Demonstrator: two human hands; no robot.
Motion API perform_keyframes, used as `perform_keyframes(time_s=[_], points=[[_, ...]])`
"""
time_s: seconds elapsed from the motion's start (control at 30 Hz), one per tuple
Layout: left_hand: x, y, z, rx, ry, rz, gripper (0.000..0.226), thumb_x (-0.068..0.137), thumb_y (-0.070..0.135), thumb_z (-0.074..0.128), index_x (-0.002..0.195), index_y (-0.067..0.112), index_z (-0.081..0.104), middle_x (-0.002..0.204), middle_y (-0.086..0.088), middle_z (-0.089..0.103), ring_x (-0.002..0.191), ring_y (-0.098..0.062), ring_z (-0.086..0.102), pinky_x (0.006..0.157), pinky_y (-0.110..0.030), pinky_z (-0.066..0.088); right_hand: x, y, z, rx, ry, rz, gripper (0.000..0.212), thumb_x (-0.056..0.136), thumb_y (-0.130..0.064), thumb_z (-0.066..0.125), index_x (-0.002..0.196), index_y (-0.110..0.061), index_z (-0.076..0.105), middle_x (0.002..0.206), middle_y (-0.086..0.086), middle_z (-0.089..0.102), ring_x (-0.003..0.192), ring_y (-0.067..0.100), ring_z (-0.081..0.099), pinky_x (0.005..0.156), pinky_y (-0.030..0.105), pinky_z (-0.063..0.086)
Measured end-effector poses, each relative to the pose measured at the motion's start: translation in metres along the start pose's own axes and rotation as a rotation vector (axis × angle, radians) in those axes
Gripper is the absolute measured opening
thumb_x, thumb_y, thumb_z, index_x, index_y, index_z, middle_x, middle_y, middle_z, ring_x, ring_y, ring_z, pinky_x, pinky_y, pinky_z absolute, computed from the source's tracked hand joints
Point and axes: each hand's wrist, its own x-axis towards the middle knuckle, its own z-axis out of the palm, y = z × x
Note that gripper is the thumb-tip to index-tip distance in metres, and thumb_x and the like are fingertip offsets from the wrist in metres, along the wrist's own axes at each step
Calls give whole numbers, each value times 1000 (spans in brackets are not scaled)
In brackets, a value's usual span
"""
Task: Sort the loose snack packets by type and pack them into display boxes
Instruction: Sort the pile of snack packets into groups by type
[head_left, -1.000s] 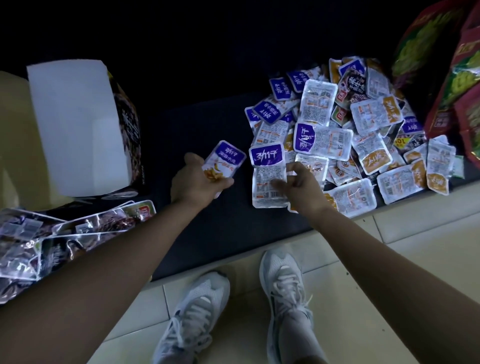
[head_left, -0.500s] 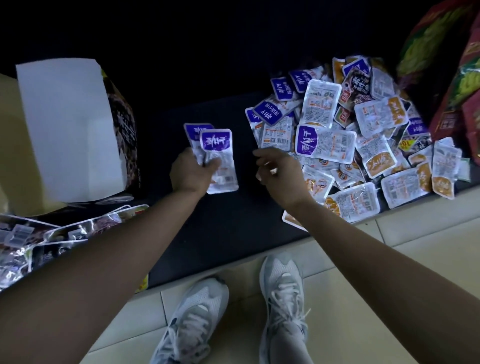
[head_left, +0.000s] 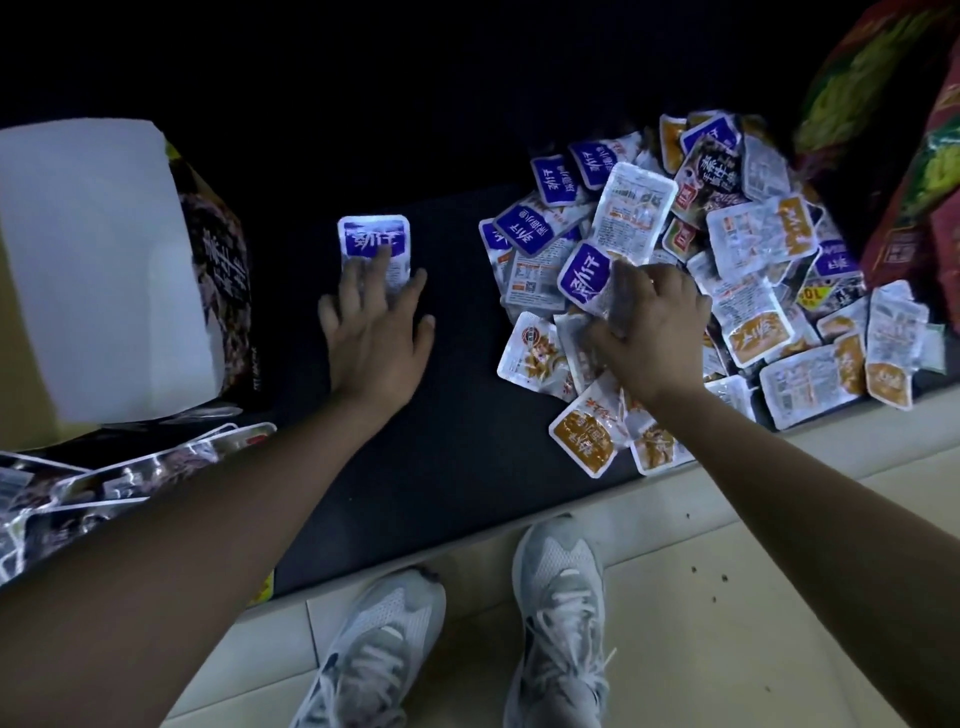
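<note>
Our left hand (head_left: 374, 332) lies flat on the dark mat (head_left: 457, 415). Its fingertips press on a sorted purple packet (head_left: 373, 241) that sits alone, between the display box (head_left: 218, 270) and the pile (head_left: 753, 234). This grip is wide, with straight fingers that hold nothing. We think we press down so the slippery packet does not slide away. There may be more packets under it, but we cannot tell

Our right hand (head_left: 649, 332) is at the near left side of the pile. Its grip is closed round a loose purple packet (head_left: 584, 275), with the fingers curled over it. We guess we are making a purple group first

The pile is all mixed up, with purple ones, orange ones, white backs and a few dark ones. They lie on top of each other, so pulling one out could drag others along. Some orange packets (head_left: 582, 441) beside our right wrist sit right at the edge of the mat. They could slip onto the tile floor (head_left: 727, 597)

The display box stands on the left with its white flap (head_left: 98, 260) open. Its side is dark, like the dark shiny packets (head_left: 130, 478) lying in front of it, so it may be meant for those. We see no box for purple ones. Big red bags (head_left: 914, 208) stand just behind the pile, and our shoes (head_left: 561, 597) are on the tiles
</note>
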Motion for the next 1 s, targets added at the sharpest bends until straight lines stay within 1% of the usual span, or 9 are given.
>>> perform_keyframes(time_s=[0.13, 0.27, 0.4, 0.5, 0.57, 0.67, 0.83, 0.9, 1.0], points=[[0, -7, -6, -19, -10, -31, 51, 96, 41, 44, 144, 28, 39, 154, -10, 19, 140, -32, 15, 107, -48, 19, 3, -28, 1, 150, -4, 12, 79, 69, -67, 39, 122, -10, 51, 111, 15, 55, 107, 31, 48, 88, 39, 32], [-5, -13, -10, -35, 56, 44, 57, 90, 43, 35, 143, 23, 40, 152, -12, 25, 138, -31, 18, 107, -48, 21, 14, -84, 20, 278, 15, 44, 71, 74, -64, 52, 120, -10, 50, 111, 12, 55, 105, 30, 49, 87, 38, 35], [-8, -7, -16, -71, 126, 59, 64, 87, 32, 40, 147, 13, 31, 151, -14, 26, 138, -32, 23, 108, -47, 24, 25, -108, 33, 619, -96, 75, 57, 84, -48, 65, 121, -8, 49, 113, 11, 56, 106, 28, 53, 91, 45, 46], [-3, 3, -14, -74, 70, 226, 59, 89, 28, 38, 148, 21, 33, 154, -9, 26, 143, -30, 20, 111, -48, 20, 21, -91, 29, 521, -28, -44, 43, 84, -29, 55, 121, -6, 53, 113, 13, 58, 104, 30, 54, 89, 46, 47], [3, 11, -8, -6, -59, 343, 55, 94, 39, 26, 146, 26, 35, 158, -3, 22, 147, -26, 14, 115, -48, 13, 16, -73, 30, 382, -22, -114, 49, 80, -25, 49, 125, -5, 53, 124, 15, 56, 116, 33, 50, 97, 46, 41], [10, 7, -4, 65, -148, 263, 63, 93, 48, 11, 149, 26, 30, 160, 1, 18, 148, -24, 10, 119, -49, 6, 9, -47, 37, 177, -123, -229, 60, 81, -20, 60, 139, -10, 45, 151, 11, 36, 141, 32, 29, 112, 49, 25], [15, -18, -8, 88, -31, 161, 60, 94, 40, 19, 144, 12, 40, 157, -9, 26, 146, -29, 17, 119, -50, 12, 16, -38, 33, 175, -21, -229, 62, 79, -27, 59, 137, -9, 46, 148, 14, 37, 135, 33, 35, 107, 47, 30], [17, -11, -10, 30, -23, 221, 58, 96, 38, 22, 148, 16, 34, 160, -7, 18, 148, -27, 11, 119, -49, 9, 18, -41, 34, 195, -38, -215, 72, 80, -30, 60, 144, -6, 37, 151, 14, 33, 139, 33, 30, 112, 46, 25], [25, 15, -9, -62, -156, 384, 55, 101, 40, 27, 153, 31, 12, 162, 2, -2, 149, -21, -7, 119, -43, -1, 14, -40, 37, 169, -121, -294, 86, 79, -24, 70, 149, -2, 25, 155, 16, 25, 143, 33, 24, 117, 46, 22]])
